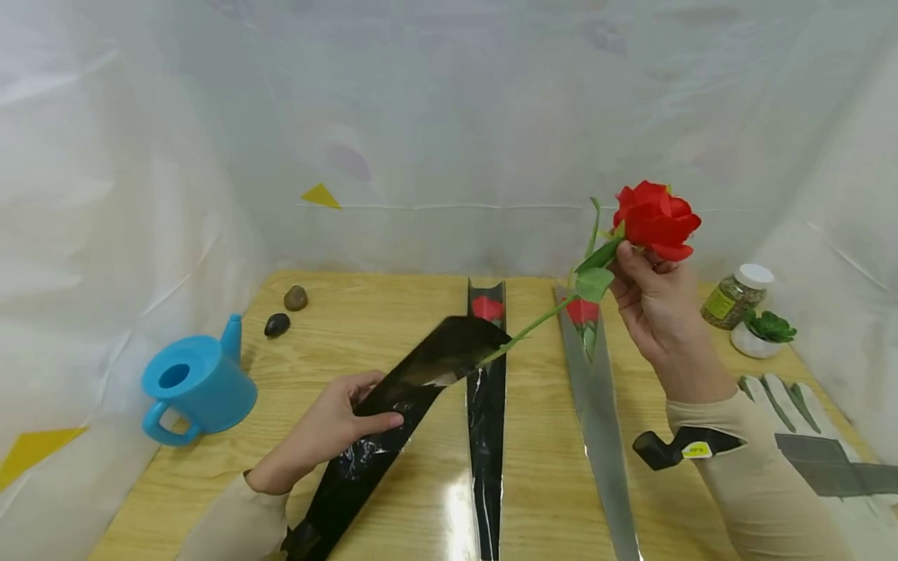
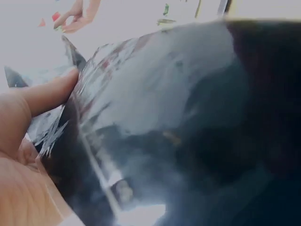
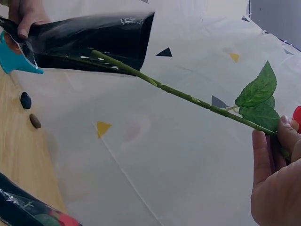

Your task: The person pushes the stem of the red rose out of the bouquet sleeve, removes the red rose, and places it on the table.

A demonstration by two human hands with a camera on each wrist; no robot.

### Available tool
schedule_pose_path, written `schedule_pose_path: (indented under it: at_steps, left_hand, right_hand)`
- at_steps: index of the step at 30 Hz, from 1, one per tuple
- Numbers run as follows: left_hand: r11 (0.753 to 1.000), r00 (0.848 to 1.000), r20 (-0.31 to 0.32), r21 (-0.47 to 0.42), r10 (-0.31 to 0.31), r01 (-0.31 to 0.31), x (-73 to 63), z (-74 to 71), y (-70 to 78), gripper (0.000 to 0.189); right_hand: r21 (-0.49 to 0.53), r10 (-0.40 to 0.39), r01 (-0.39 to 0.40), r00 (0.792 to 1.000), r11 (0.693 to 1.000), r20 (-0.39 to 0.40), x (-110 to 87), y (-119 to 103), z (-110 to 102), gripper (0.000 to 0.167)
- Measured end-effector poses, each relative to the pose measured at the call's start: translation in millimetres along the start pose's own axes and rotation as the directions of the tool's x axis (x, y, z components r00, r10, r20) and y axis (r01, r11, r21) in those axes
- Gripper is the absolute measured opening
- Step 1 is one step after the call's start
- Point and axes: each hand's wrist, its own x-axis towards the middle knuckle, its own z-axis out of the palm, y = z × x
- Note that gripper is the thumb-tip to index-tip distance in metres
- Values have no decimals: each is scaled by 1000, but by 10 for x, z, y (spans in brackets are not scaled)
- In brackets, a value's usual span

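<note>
In the head view my left hand (image 1: 326,428) grips a black flower sleeve (image 1: 375,463) around its middle, thumb on top. The sleeve slants up to the right, its mouth facing my right hand (image 1: 659,312). There I pinch an artificial red rose (image 1: 655,220) just below its bloom. Its green stem (image 3: 188,97) slopes down to the left, and the lower end lies within the sleeve's mouth in the right wrist view. Leaves (image 3: 257,99) stand out from the stem close to my right fingers. Glossy black film (image 2: 155,108) fills most of the left wrist view.
On the wooden table (image 1: 536,467) lie a black-wrapped rose (image 1: 486,421) and a grey-wrapped rose (image 1: 599,413). At left are a blue watering can (image 1: 199,386) and two stones (image 1: 296,298). A jar (image 1: 733,300), potted succulent (image 1: 761,335) and gloves (image 1: 807,436) sit at right.
</note>
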Motion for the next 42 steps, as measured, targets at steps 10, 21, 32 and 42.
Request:
schedule_pose_path:
  at_steps: [10,21,32,42]
  left_hand:
    - [997,989,-125,4,-75,76,-37,-154,-116,62]
    - [982,964,-200,-112,-175,155,97,-314,-268,65]
    - [978,934,-299,-122,-198,168,406,-425,-460,62]
    - [960,921,-268,-64,-281,274,588,-454,-547,69]
  right_hand:
    - [52,-43,54,981,997,-191,153,-169,-172,29]
    - [-144,239,-281,937,949,-254,181,243,-370,12]
    - [-510,559,-577,803,638,-208,63,1142,-313,39]
    - [-561,695,-666,688,492,-206,-65,1729,-297,81]
